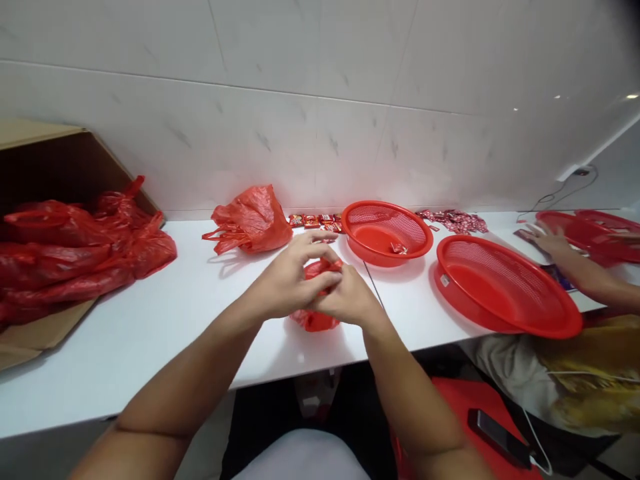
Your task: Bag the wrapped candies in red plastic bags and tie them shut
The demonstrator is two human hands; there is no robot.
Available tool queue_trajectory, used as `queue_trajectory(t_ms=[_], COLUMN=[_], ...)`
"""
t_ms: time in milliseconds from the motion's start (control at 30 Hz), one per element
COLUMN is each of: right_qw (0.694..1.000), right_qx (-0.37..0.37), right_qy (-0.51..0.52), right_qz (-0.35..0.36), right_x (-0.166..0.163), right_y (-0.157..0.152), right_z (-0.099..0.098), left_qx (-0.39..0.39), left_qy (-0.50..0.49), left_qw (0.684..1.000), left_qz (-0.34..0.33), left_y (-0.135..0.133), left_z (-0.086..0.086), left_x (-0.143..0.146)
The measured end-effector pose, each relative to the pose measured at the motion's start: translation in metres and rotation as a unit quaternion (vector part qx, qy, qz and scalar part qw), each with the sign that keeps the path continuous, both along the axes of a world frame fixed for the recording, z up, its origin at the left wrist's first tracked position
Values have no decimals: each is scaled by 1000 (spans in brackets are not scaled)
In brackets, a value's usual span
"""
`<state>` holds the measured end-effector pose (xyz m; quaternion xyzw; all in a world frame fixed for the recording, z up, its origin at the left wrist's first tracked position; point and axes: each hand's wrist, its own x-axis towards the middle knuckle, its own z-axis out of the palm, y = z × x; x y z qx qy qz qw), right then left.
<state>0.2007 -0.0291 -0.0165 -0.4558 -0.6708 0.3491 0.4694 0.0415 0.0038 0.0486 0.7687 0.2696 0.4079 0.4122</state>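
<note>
A small red plastic bag rests on the white table in front of me, its top gathered up between my hands. My left hand comes in from the left with fingers curled over the bag's top. From the other side, my right hand pinches the same gathered plastic, and the two hands meet there. Fingers cover much of the bag's upper part. Just behind the hands, several small red packets lie in a row, with a fuller red plastic bag to their left.
At the left, an open cardboard box holds several filled red bags. Two red baskets stand to the right, with scattered packets behind. Another person's hand reaches in at far right. A phone lies on a red stool.
</note>
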Motion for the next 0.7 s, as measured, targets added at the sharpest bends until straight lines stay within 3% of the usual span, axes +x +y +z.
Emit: queue_trajectory(t_ms=[133,267,367,467,567,700], right_qw=[994,980,975,963,947,942], right_qx=[-61,-128,-152,-190,-196,-182], right_qy=[88,150,161,182,226,252], right_qz=[36,-1,-27,-60,-116,-130], right_x=[3,19,29,41,54,64], right_y=[6,-11,-29,-46,-61,-70], right_z=[-13,-23,-26,-25,-25,-29], left_qx=[-39,-43,-30,17,30,-10], left_qy=[4,7,56,64,45,11], left_qw=[999,998,995,996,996,987], left_qz=[-38,-44,-78,-64,-75,-159], left_y=[2,10,7,1,-1,-1], left_z=[-1,-23,-38,-42,-42,-53], left_x=[-3,-9,4,23,32,33])
